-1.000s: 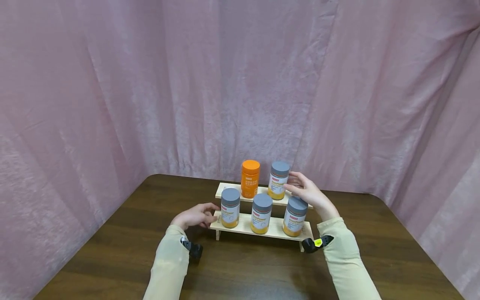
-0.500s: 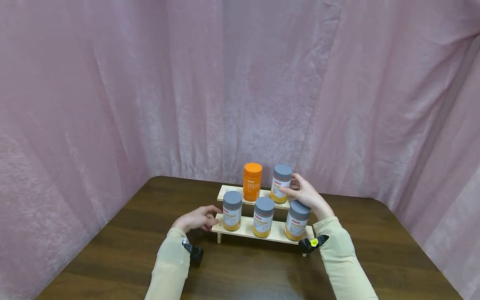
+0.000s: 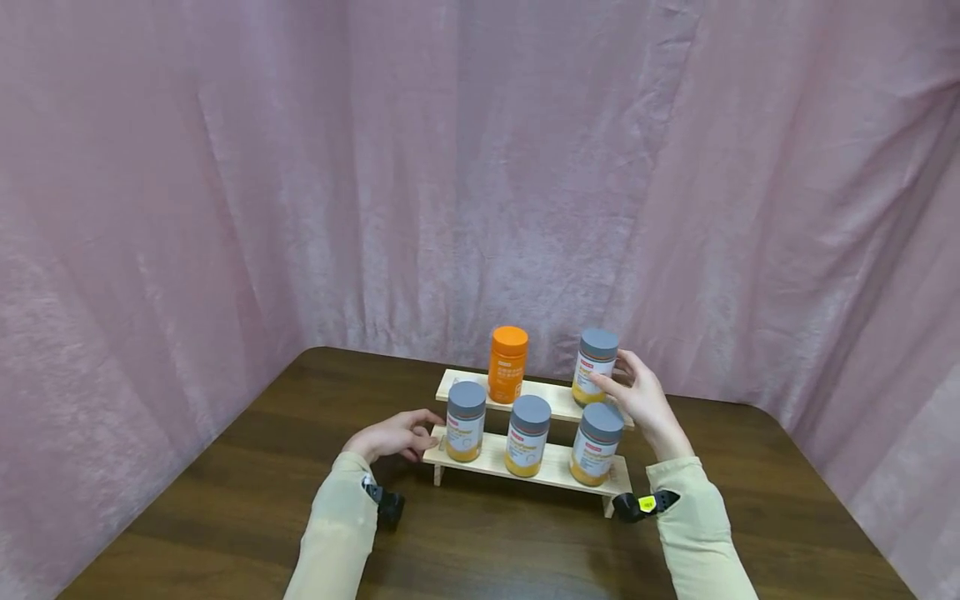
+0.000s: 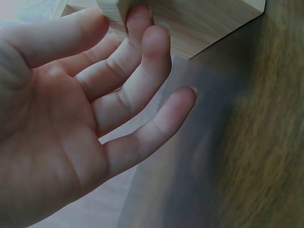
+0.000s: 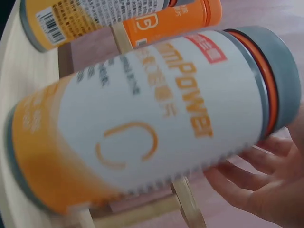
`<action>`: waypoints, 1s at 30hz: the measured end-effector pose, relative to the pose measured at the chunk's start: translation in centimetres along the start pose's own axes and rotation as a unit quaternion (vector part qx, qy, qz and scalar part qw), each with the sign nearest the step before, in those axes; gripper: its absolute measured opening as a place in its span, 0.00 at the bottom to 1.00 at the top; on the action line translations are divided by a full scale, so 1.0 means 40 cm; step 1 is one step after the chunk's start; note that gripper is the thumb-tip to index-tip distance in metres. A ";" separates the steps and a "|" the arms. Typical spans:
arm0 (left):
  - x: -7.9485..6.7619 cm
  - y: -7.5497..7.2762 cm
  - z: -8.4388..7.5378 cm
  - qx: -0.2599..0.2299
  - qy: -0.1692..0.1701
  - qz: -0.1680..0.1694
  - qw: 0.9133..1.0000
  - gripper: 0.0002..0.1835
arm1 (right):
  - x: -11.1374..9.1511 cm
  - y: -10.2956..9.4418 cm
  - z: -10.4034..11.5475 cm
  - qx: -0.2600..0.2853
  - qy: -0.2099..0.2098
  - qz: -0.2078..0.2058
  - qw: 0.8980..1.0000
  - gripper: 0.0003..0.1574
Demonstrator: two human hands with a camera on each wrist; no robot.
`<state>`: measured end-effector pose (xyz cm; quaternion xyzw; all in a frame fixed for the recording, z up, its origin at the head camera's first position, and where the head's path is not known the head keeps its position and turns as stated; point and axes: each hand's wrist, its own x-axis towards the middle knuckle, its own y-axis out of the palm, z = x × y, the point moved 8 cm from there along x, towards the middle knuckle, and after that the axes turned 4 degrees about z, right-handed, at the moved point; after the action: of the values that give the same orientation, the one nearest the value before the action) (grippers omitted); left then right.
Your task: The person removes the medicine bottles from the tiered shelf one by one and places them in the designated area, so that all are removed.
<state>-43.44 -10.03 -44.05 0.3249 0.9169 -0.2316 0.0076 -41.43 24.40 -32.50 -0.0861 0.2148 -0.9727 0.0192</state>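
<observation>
Wooden rack (image 3: 556, 463), four grey-lidded jars (image 3: 527, 446), one orange jar (image 3: 507, 368)
Left grip (image 3: 390, 436) is pinching the rack's left edge, right grip (image 3: 641, 398) the rear-right jar (image 3: 589, 367).

"What's on the brown table (image 3: 480, 550)?"
"A wooden rack (image 3: 558, 467). Three gray-lidded jars (image 3: 527, 436) stand on its low step (image 3: 495, 452)."
"And its top step (image 3: 549, 398)?"
"An orange jar (image 3: 507, 367), and a held jar (image 3: 591, 367), touching or not, I can't tell."

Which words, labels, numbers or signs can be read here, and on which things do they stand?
"mPower", start unclear: nearest grey-lidded jar, right wrist view.
"C": same jar.
"B", apparently: orange jar.
Too small or blurred: text on held jar, remaining label characters, barcode digits, yellow wrist tag.
</observation>
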 end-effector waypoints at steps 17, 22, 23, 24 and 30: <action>-0.004 0.017 -0.016 0.002 0.002 0.009 1.000 0.25 | -0.133 -0.123 -0.032 -0.019 -0.045 -0.183 0.982 0.35; 0.001 0.014 -0.016 0.006 0.000 0.004 1.000 0.25 | -0.147 -0.159 -0.031 -0.030 -0.060 -0.200 0.977 0.33; 0.002 0.014 -0.016 0.007 0.000 0.004 1.000 0.25 | -0.149 -0.165 -0.033 -0.031 -0.061 -0.200 0.977 0.33; 0.002 0.014 -0.015 0.006 0.000 0.004 1.000 0.25 | -0.150 -0.169 -0.036 -0.032 -0.059 -0.198 0.978 0.33; 0.000 0.016 -0.013 0.008 -0.004 0.006 1.000 0.26 | -0.160 -0.200 -0.069 -0.023 -0.046 -0.196 0.979 0.38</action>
<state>-42.99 -9.38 -43.84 0.3289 0.9132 -0.2403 0.0104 -35.64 33.25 -32.62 -0.1721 0.2148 -0.9473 -0.1642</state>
